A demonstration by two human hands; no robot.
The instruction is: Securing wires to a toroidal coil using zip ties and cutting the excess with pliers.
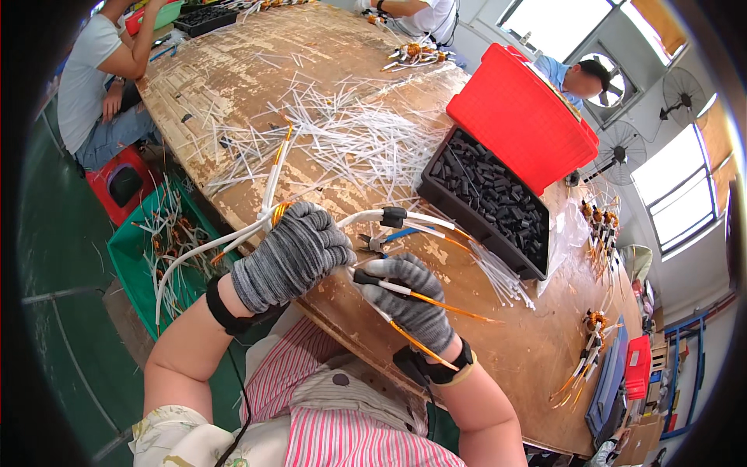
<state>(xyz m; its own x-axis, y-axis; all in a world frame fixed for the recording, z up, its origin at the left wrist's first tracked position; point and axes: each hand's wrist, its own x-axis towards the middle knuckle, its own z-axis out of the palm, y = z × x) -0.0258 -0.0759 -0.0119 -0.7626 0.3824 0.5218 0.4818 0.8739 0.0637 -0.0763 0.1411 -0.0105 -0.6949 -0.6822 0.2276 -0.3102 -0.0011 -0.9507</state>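
My left hand (289, 255), in a grey striped knit glove, is closed round a copper wire coil (278, 213) with white-sleeved leads. Most of the coil is hidden by the glove. Its leads spread out to several sides, with bare orange-copper ends. My right hand (412, 289), gloved alike, pinches a black sleeve (367, 278) on two leads that run towards the lower right. Another black sleeve (394, 216) sits on a lead above the right hand. Between the hands, blue-handled cutters (375, 243) lie on the table, partly hidden.
White tubes (358, 144) lie scattered on the worn wooden table (334, 43). A black bin (498, 253) holds small black sleeves, with a red bin (517, 117) tilted behind it. Finished-looking coils (595, 331) lie right. A green crate (124, 253) stands left. Other people sit around the table.
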